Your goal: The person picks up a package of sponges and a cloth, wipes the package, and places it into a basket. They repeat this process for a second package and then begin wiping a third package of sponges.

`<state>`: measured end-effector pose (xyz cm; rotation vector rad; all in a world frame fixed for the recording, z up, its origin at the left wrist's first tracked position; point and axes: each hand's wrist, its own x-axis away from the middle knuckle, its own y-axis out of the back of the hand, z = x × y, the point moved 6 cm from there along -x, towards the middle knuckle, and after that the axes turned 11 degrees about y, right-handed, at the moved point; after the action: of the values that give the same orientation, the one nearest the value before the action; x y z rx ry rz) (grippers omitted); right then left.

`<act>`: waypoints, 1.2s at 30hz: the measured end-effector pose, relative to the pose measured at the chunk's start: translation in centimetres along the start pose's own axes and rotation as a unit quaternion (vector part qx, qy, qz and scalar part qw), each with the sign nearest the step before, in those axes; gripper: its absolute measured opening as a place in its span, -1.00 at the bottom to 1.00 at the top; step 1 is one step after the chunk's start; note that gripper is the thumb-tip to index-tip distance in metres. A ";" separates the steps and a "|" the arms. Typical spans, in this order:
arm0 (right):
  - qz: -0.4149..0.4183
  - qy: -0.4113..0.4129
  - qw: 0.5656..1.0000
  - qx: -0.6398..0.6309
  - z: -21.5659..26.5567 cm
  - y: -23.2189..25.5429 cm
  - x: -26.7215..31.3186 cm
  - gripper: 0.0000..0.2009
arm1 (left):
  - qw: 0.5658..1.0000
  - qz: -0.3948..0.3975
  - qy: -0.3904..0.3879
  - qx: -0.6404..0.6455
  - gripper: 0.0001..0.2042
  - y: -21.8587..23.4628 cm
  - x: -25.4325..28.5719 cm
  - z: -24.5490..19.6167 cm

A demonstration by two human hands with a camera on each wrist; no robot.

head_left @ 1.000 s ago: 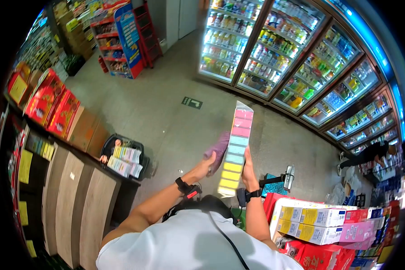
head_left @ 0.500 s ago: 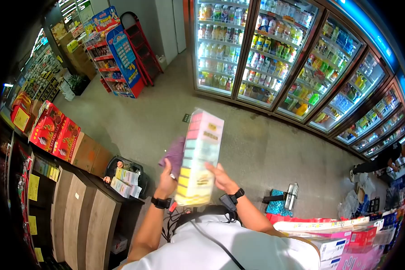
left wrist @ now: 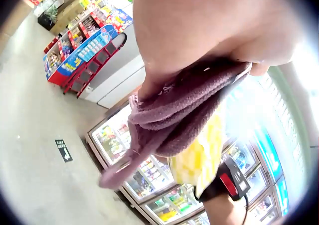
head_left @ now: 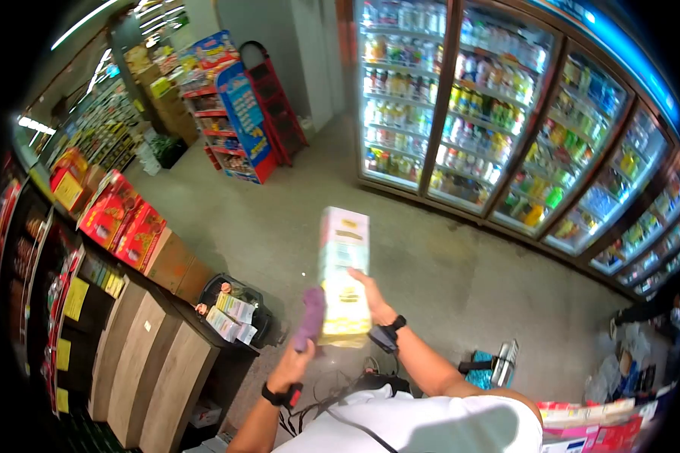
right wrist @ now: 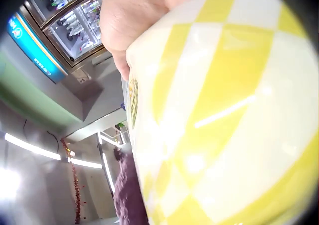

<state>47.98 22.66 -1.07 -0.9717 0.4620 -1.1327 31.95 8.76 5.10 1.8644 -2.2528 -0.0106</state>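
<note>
My right hand (head_left: 374, 298) grips the right side of a tall plastic-wrapped multipack (head_left: 345, 264), banded pink, pale blue and yellow like stacked tissue packs. Its thumb lies on the printed face. In the right wrist view the yellow-and-white checked end (right wrist: 214, 110) fills most of the picture, beside the hand (right wrist: 134, 15). A folded purple cloth (head_left: 310, 317) is held in my left hand (head_left: 289, 366), at the multipack's lower left edge. The left wrist view shows this cloth (left wrist: 184, 105) bunched under the fingers, one end hanging down.
A dark basket (head_left: 261, 321) with similar packs stands at left, beside wood-fronted shelving (head_left: 143, 355) and red cartons (head_left: 125, 215). Glass-door drink fridges (head_left: 483, 113) line the far right. A snack rack (head_left: 238, 113) and red stepladder (head_left: 274, 106) stand behind. Another person (head_left: 650, 308) is at right.
The multipack has turned from its banded side to its printed broad face. The cloth has shifted down along the multipack's left edge.
</note>
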 end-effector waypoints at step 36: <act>0.379 -0.006 0.868 0.321 -23.6 -11.2 7.2 -0.38 | 0.833 -0.212 -0.077 0.506 -0.42 12.8 19.0 11.8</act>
<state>27.16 5.37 -3.14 -0.1550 0.3632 -0.4840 14.21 -8.77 -1.51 2.9011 -2.0017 1.2206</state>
